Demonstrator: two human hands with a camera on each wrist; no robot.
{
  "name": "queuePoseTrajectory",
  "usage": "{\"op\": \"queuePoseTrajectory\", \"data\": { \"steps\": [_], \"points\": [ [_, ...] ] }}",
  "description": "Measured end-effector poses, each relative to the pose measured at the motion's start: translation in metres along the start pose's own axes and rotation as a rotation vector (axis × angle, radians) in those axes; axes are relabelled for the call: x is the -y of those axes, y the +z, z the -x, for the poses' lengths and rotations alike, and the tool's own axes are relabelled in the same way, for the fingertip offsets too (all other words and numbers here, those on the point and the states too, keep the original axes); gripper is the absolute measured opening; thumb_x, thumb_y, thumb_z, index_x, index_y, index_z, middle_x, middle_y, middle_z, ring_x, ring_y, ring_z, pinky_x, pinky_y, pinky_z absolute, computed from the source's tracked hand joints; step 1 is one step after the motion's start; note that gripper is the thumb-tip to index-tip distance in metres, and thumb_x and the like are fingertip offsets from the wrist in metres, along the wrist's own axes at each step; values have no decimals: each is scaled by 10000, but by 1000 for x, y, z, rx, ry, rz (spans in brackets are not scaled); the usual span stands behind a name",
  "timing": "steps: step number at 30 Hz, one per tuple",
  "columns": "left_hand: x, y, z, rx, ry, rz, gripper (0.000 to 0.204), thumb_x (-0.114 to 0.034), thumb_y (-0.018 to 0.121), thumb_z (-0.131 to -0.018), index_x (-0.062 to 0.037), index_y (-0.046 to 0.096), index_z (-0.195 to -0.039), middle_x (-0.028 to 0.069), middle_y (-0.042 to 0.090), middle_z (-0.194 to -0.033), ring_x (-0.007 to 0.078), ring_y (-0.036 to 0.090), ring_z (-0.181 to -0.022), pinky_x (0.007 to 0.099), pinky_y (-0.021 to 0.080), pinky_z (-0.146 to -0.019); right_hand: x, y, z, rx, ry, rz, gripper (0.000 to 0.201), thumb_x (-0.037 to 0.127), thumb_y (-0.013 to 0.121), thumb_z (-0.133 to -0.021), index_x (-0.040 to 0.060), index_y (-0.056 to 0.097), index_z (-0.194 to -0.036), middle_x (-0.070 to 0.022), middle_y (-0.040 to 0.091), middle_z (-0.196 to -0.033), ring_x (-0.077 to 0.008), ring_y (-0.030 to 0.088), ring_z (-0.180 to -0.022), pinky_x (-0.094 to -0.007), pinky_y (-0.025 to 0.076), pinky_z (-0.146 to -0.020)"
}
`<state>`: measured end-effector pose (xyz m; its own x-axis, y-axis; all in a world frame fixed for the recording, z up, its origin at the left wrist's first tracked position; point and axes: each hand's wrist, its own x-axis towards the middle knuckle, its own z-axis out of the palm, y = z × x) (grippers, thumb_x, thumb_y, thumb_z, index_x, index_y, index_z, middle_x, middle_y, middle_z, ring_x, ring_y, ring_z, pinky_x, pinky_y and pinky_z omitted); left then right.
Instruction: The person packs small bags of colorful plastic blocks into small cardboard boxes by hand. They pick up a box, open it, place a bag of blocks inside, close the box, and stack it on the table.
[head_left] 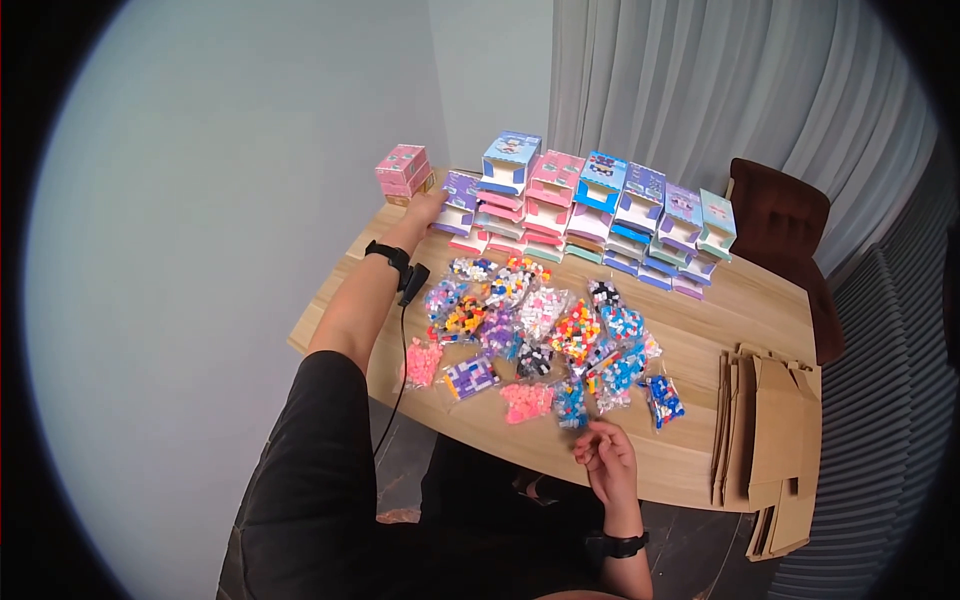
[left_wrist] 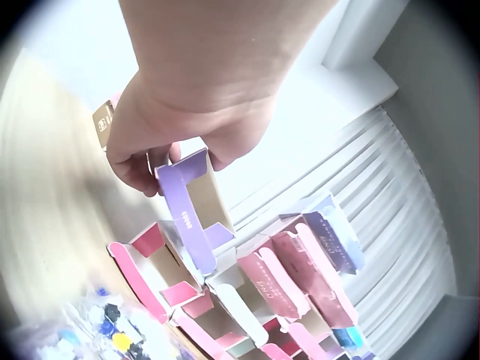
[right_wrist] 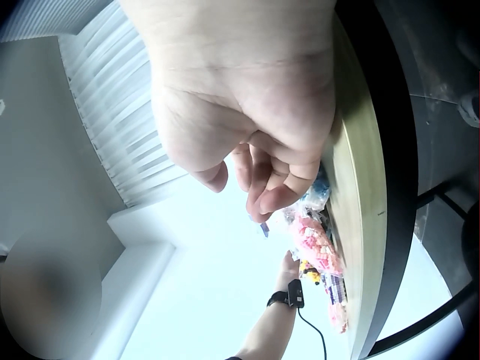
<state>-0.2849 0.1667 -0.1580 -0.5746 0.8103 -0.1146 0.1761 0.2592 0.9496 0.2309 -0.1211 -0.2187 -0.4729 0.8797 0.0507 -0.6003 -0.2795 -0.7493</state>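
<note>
My left hand (head_left: 428, 207) reaches to the far left of the table and grips a small purple box (head_left: 459, 196) with its end flaps open. In the left wrist view the thumb and fingers hold the purple box (left_wrist: 187, 217) by its sides, above pink open boxes (left_wrist: 159, 270). My right hand (head_left: 607, 461) hangs at the near table edge with its fingers loosely curled and nothing in them. Closest to it is a clear bag of blue pieces (head_left: 570, 405). In the right wrist view the right hand (right_wrist: 251, 142) is seen from the palm side.
Rows of stacked open boxes (head_left: 548, 190) line the back of the table. Left of them stand pink closed boxes (head_left: 402, 170). Several bags of small colored pieces (head_left: 543, 310) cover the middle. Flattened cardboard (head_left: 780, 430) lies at the right edge. A black cable (head_left: 403, 350) trails from the left wrist.
</note>
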Motion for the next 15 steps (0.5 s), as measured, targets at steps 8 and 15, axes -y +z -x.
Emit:
{"op": "queuePoseTrajectory", "data": {
  "steps": [8,15],
  "points": [
    [9,15,-19,-15,147,-264,424,-396,617,-894,16,665,-984,131,677,-898,214,626,-746,365,491,-679,0,-2,-5,23,46,10,314,169,534,-992,5,518,-1259,-136,645,-1031,-195,639,-915,-298,499,-789],
    [10,18,-14,80,196,-245,433,-374,551,-937,35,653,-1034,162,687,-877,240,651,-782,390,497,-706,1,1,-7,28,73,37,292,134,510,-994,0,520,-1253,-143,642,-1038,-199,634,-928,-308,495,-801]
  ]
}}
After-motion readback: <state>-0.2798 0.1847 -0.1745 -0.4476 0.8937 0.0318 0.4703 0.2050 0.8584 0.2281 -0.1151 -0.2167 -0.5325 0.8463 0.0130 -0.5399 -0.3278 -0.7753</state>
